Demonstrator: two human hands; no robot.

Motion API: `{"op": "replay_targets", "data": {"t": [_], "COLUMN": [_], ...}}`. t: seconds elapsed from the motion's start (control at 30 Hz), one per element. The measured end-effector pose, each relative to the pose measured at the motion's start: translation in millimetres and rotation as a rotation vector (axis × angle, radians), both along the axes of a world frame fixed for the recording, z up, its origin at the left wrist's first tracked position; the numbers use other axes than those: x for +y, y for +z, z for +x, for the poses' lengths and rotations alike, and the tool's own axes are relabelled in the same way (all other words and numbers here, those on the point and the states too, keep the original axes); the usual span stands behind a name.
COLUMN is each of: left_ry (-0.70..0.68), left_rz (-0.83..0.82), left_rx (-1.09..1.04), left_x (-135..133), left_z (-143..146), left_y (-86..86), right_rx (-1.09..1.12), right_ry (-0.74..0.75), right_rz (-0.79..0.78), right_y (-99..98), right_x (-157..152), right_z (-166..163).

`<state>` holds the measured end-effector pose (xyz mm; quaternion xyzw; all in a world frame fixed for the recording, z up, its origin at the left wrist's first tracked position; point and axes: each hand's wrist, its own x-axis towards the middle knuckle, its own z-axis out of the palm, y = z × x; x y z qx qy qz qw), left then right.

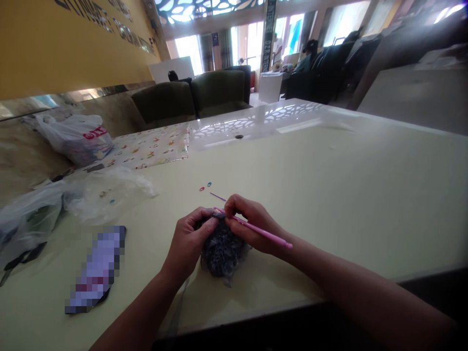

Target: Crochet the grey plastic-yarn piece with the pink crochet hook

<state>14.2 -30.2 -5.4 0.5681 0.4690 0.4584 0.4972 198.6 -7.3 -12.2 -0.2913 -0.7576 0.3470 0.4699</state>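
My left hand [190, 239] is closed on the upper left edge of a dark grey crocheted piece [223, 251] that rests on the pale table [347, 195]. In my right hand [252, 222], fingers pinched, is a pink crochet hook [263, 231]; its tip sits at the top of the piece and its handle points right. A thin purple needle [218, 196] and two small stitch markers [205, 186], one red and one blue, lie just beyond my hands.
Clear plastic bags [95, 195] and a white shopping bag [78, 136] lie at the left. A blurred flat object [97, 268] lies at the near left, black scissors [22, 261] at the far left. Patterned cloth [153, 146] and sofas [193, 95] are behind.
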Motion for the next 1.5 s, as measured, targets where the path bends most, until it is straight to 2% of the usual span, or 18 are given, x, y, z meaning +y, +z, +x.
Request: {"op": "replay_targets", "data": {"t": [0.2,0.37,0.53,0.73,0.9,1.17,1.3,1.5], "left_ry": [0.034,0.007,0.117,0.114,0.005,-0.09,-0.115,-0.037], "left_rz": [0.099,0.113,0.198,0.137,-0.042,-0.038,-0.051,-0.083], "left_rx": [0.127,0.137,0.109,-0.044,-0.246,-0.169,-0.194,-0.194], "left_x": [-2.0,-3.3,-0.7,5.2,6.6,4.3,4.4,4.9], "left_z": [2.4,4.5,0.6,-8.5,-10.5,-9.0,-9.8,-7.4], "left_y": [3.9,4.2,4.1,3.6,3.1,3.7,5.5,6.7], "right_rx": [-0.123,-0.094,-0.043,-0.041,-0.062,-0.157,-0.173,-0.186], "right_ry": [-0.063,-0.145,-0.099,-0.04,-0.004,-0.052,-0.135,-0.101], "right_rz": [0.022,-0.018,-0.019,-0.04,-0.012,0.076,0.106,0.083], "right_y": [-5.7,-8.5,-11.4,-10.1,-9.2,-11.0,-12.2,-12.6], "right_x": [-4.2,-3.7,-2.7,-3.2,-2.2,-5.3,-6.7,-5.5], "right_z": [-5.1,-5.3,-5.9,-5.7,-3.4,-3.0,-3.5,-5.5]}}
